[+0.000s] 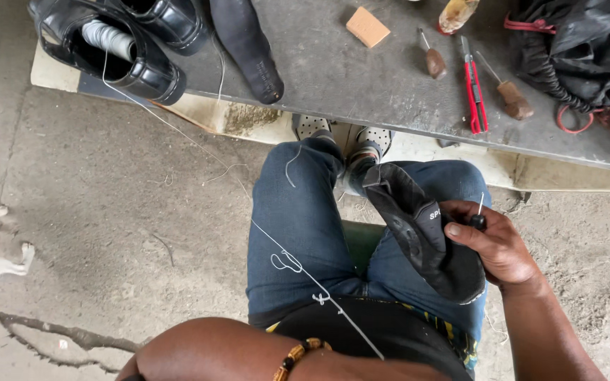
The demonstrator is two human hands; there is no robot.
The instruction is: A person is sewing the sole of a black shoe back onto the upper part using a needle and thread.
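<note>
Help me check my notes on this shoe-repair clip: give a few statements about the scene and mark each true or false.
1. The right hand grips a dark shoe resting on the lap. True.
2. A spool of white thread sits inside a black dress shoe. True.
3. The red-handled tool lies on the floor. False: it lies on the grey bench.
4. The person wears shorts. False: blue jeans.
5. The left hand holds a hammer. False: the hand is out of view; only the forearm with a beaded bracelet shows.

Single head view, looking steeply down, close over the lap at frame centre; grey bench across top, concrete floor at left.
</note>
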